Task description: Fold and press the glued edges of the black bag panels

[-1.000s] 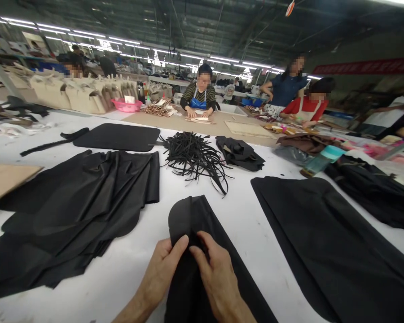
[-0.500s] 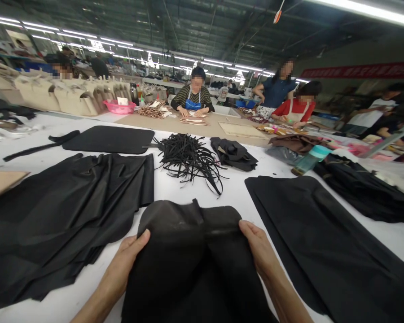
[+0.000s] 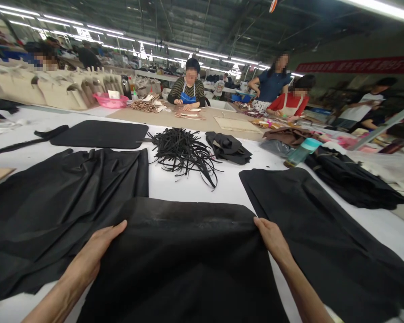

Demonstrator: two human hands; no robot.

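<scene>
Stretched between my hands is a black leather-like panel [image 3: 188,251], its far edge nearly straight and its surface mostly smooth. My left hand [image 3: 101,246] pinches its left side near the far corner, thumb on top. At the right far corner, my right hand [image 3: 272,235] grips the edge the same way; the fingers underneath are hidden on both sides. Left of the panel lies a rumpled pile of black sheets [image 3: 70,197]. A flatter stack of black panels [image 3: 309,224] lies to the right. Beyond the held panel sits a heap of thin black strips [image 3: 182,150].
A black rounded board [image 3: 101,133] lies far left on the white table [image 3: 175,190]. Folded black pieces [image 3: 229,148], a teal-lidded bottle [image 3: 303,152] and a dark fabric bundle [image 3: 353,179] stand right. Across the table, a person in a blue apron [image 3: 188,96] works by a pink basket [image 3: 111,99].
My hands have moved apart, the left one farther left. The panel's folded, buckled far edge is now pulled out nearly straight. The view has shifted slightly.
</scene>
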